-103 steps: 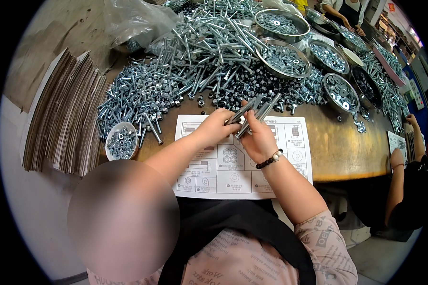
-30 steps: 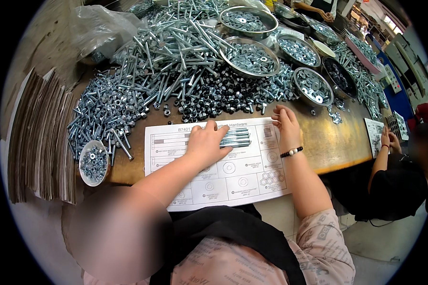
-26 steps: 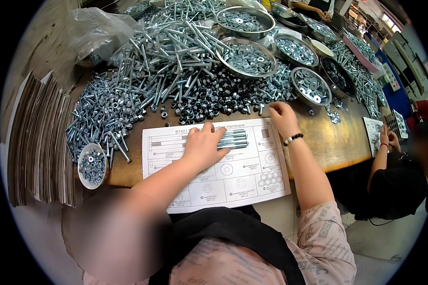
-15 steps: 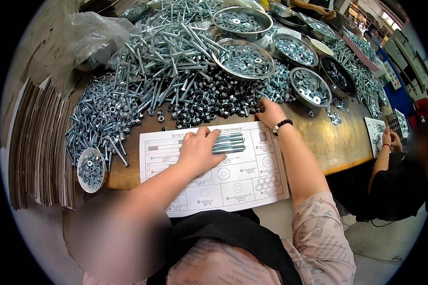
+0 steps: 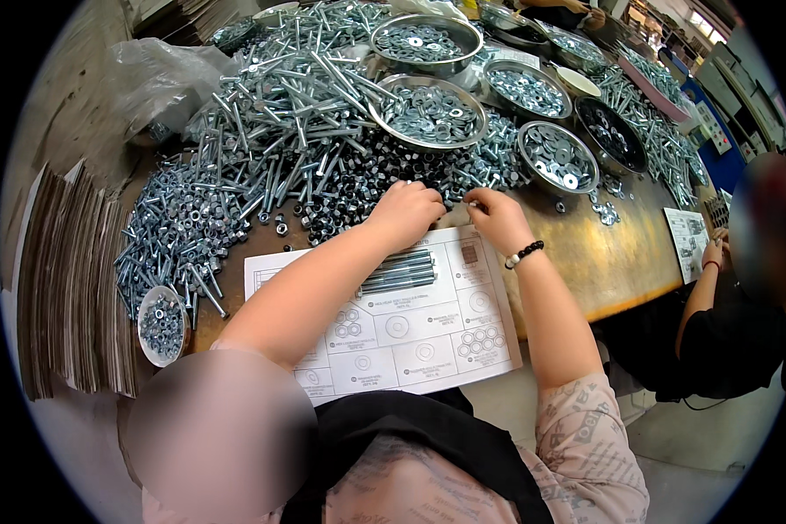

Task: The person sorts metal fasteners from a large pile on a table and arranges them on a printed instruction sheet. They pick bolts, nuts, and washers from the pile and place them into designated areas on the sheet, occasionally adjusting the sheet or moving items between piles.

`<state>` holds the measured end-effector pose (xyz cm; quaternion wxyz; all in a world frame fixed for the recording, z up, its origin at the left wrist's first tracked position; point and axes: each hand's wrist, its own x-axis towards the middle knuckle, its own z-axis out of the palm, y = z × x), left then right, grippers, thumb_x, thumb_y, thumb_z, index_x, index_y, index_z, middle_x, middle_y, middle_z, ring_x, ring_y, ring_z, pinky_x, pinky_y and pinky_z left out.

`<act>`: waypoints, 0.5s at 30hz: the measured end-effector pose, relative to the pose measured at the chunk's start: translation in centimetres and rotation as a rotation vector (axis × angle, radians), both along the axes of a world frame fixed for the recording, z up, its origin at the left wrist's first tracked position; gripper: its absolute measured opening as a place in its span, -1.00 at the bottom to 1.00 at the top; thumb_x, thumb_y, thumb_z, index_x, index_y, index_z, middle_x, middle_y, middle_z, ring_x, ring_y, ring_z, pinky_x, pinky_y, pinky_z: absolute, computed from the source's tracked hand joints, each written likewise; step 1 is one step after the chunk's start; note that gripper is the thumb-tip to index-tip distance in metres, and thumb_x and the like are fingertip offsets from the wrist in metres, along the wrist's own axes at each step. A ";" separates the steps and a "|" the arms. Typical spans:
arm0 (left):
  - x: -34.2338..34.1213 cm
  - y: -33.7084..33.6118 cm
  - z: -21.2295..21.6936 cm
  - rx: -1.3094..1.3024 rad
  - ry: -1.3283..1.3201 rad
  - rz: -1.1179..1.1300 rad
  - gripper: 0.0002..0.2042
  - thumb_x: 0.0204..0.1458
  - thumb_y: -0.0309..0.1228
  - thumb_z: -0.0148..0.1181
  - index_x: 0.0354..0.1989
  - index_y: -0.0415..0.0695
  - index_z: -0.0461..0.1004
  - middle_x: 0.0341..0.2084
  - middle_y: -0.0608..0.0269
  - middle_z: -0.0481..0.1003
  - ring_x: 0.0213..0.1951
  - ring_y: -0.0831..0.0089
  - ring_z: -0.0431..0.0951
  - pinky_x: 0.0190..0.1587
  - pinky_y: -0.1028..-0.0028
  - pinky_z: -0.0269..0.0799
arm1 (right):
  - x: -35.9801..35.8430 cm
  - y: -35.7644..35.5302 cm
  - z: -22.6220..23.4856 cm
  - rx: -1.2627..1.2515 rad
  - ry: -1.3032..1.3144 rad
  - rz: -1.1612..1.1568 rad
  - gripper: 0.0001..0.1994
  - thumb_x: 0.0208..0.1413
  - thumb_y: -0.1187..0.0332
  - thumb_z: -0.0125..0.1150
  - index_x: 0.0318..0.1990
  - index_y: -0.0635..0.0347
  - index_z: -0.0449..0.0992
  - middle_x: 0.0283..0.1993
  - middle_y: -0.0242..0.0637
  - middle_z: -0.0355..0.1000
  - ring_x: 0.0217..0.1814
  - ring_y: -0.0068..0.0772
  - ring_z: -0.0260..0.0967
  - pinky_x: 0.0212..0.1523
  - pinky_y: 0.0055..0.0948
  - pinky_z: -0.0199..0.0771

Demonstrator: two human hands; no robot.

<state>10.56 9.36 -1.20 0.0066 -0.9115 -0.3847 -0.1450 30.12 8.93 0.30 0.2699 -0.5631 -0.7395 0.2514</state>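
Observation:
My left hand (image 5: 408, 214) is at the near edge of the pile of black and silver nuts (image 5: 341, 188). Its fingers curl together toward the right, and what they hold, if anything, is hidden. Just to the right, my right hand (image 5: 501, 224), with a beaded bracelet on the wrist, pinches something small that I cannot make out. Below both hands lies a printed hardware sheet (image 5: 384, 354) with outlines of bolts, washers and nuts. Several long silver bolts (image 5: 402, 272) rest side by side on its upper part, partly behind my left forearm.
Loose bolts (image 5: 279, 87) are heaped at the back. Metal bowls of washers (image 5: 557, 159) stand at the back right. A white bowl of nuts (image 5: 163, 327) and stacked cardboard (image 5: 74, 288) are at left. Another person's hand (image 5: 714, 253) is by a sheet (image 5: 686, 237) at right.
My left hand has left the long bolts on the sheet and moved up to the nuts. My right hand has drawn back slightly from the pile, fingers pinched.

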 end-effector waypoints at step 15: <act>2.4 -0.1 1.7 -0.317 -0.337 0.284 -0.80 -0.09 -0.39 0.04 -0.27 -0.14 0.46 -0.32 0.09 0.46 -0.24 0.13 0.46 -0.16 0.27 0.38 | 3.2 -5.1 -1.8 0.066 -0.019 0.128 -0.82 -0.06 0.43 0.11 -0.25 0.14 0.50 -0.30 -0.17 0.41 -0.21 -0.11 0.35 -0.18 -0.32 0.35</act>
